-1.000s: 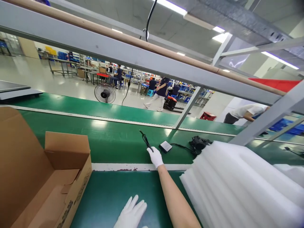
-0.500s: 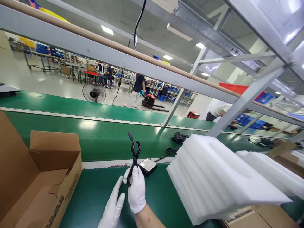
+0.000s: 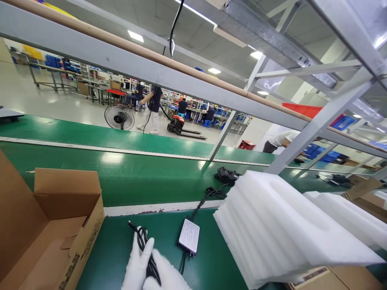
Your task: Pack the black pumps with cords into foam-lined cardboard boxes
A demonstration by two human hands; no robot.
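A bundled black cable point(image 3: 142, 241) lies between my two white-gloved hands, its plug end pointing up and left. My left hand point(image 3: 134, 264) is closed around it from the left. Against the bundle's lower part presses my right hand point(image 3: 165, 274), slightly blurred, with its fingers bent over the cable. Just right of my hands, a black power adapter with a silver label point(image 3: 189, 235) rests on the green bench. One lead runs from its lower end down toward my right hand. Another goes from its top to a coiled lead point(image 3: 215, 192) near a black device point(image 3: 226, 176).
An open cardboard box point(image 3: 68, 181) stands on the left. Stacked white foam sheets point(image 3: 272, 225) fill the right, with a flat carton point(image 3: 338, 278) under them. A metal frame post point(image 3: 223, 135) rises behind the bench. Beyond are a fan point(image 3: 119, 117) and a person beside a pallet jack point(image 3: 178, 124).
The cable bundle has moved down and left, and my left hand now grips it too. The adapter has come nearer and turned. In the background, the walking person and pallet jack have shifted left.
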